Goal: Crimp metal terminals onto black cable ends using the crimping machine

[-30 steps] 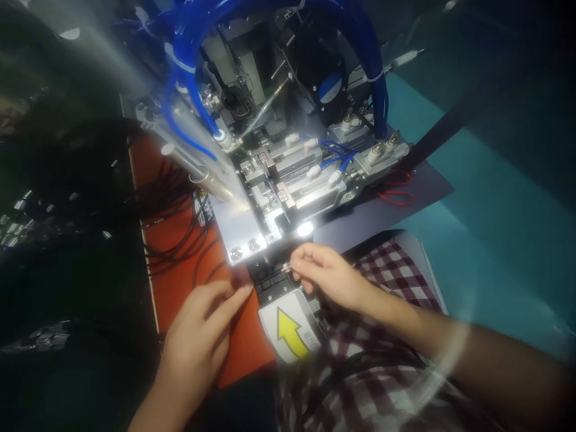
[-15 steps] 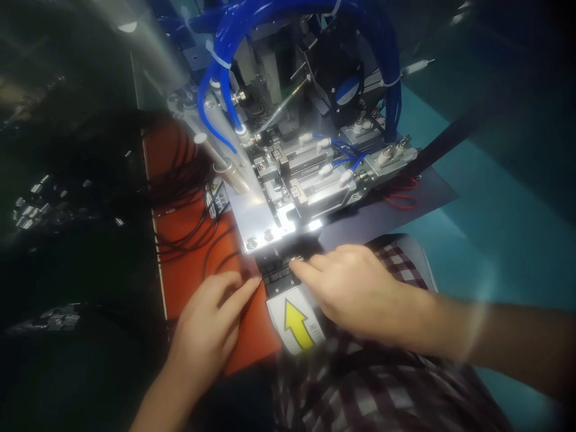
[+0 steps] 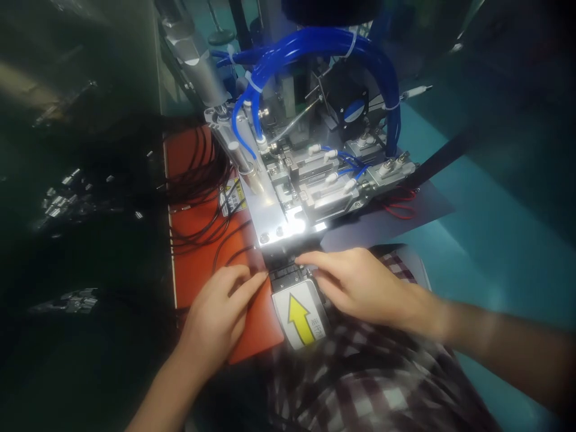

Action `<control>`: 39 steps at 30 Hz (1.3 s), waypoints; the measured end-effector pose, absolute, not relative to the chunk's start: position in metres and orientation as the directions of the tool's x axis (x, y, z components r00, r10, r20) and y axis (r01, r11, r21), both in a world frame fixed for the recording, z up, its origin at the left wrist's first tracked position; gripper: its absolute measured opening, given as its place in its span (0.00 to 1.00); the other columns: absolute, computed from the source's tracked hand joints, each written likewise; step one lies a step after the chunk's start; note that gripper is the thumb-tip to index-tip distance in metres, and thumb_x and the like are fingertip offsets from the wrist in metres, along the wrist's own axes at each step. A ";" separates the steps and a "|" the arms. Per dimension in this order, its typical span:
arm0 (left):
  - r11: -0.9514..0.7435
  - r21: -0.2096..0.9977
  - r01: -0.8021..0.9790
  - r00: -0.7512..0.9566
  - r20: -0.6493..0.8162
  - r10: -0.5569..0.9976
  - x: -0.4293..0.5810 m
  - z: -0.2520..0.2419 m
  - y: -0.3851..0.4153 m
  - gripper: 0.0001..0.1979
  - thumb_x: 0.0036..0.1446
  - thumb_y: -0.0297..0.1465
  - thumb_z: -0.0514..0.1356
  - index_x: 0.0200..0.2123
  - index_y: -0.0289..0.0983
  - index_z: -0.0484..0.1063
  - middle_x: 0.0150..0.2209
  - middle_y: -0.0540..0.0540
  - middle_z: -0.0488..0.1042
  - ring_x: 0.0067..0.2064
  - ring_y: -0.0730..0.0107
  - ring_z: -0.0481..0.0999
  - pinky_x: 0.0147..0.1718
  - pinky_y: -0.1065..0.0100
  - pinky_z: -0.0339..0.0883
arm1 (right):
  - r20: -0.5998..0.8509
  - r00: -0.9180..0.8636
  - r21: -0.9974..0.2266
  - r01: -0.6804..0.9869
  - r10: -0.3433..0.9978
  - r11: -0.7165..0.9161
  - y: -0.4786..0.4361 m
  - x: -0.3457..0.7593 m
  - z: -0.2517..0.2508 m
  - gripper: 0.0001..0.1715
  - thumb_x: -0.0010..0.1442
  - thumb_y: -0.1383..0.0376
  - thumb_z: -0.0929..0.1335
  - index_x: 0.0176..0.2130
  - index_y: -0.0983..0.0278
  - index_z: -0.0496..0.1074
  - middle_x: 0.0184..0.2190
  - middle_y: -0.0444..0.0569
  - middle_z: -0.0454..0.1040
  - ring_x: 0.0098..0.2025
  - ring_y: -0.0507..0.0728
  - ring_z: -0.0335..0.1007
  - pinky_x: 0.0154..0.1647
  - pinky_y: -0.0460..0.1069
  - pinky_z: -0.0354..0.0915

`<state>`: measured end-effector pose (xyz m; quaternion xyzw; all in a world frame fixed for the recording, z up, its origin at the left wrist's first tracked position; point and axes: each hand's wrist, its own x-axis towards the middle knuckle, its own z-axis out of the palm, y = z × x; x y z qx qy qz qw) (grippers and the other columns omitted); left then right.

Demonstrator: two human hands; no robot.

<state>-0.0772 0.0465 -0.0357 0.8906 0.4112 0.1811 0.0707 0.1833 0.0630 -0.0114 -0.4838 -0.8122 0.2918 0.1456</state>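
My left hand (image 3: 220, 312) lies on the orange mat (image 3: 198, 270), its fingers stretched toward the left side of a black fixture (image 3: 288, 275). My right hand (image 3: 360, 285) rests palm down at the fixture's right side, with the fingers extended over its top edge. I cannot make out anything held in either hand. A white plate with a yellow arrow (image 3: 300, 313) sits just below the fixture, between my two hands. Behind the fixture stands a metal machine (image 3: 297, 186) with a bright light at its front edge.
Blue air hoses (image 3: 315, 48) arch over the machine. Thin black cables (image 3: 202, 198) lie in loops across the orange mat. Red wires (image 3: 398, 207) lie right of the machine on a dark sheet. A teal bench top (image 3: 486, 240) extends right. Checked cloth (image 3: 360, 384) covers my lap.
My right hand turned from a pinch above the fixture to lying flat with fingers over it. My left hand stayed beside the fixture. The view tilted, showing more of the machine's back.
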 end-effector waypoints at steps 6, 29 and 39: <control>-0.675 0.245 0.696 0.621 0.266 0.737 -0.076 -0.033 0.048 0.20 0.60 0.16 0.52 0.53 0.36 0.65 0.43 0.41 0.67 0.42 0.64 0.69 0.37 0.65 0.67 | -0.199 -0.634 -0.289 0.766 0.747 0.574 0.066 0.167 0.010 0.18 0.54 0.77 0.63 0.44 0.70 0.74 0.28 0.55 0.78 0.26 0.59 0.72 0.22 0.50 0.50; -0.703 0.171 0.690 0.678 0.186 0.711 -0.027 -0.017 0.066 0.17 0.62 0.21 0.49 0.48 0.33 0.73 0.37 0.42 0.73 0.36 0.64 0.71 0.31 0.66 0.66 | -0.399 -0.286 -0.885 -0.128 0.871 -0.448 0.071 0.167 -0.049 0.07 0.61 0.67 0.66 0.30 0.66 0.68 0.25 0.41 0.71 0.23 0.48 0.68 0.30 0.46 0.64; -0.681 0.165 0.714 0.651 0.202 0.732 -0.024 -0.019 0.063 0.15 0.63 0.23 0.50 0.48 0.32 0.72 0.35 0.41 0.72 0.35 0.64 0.71 0.31 0.66 0.67 | -0.393 -0.308 -0.895 -0.088 0.866 -0.438 0.075 0.169 -0.055 0.15 0.64 0.61 0.63 0.27 0.65 0.67 0.21 0.41 0.70 0.22 0.49 0.67 0.30 0.46 0.64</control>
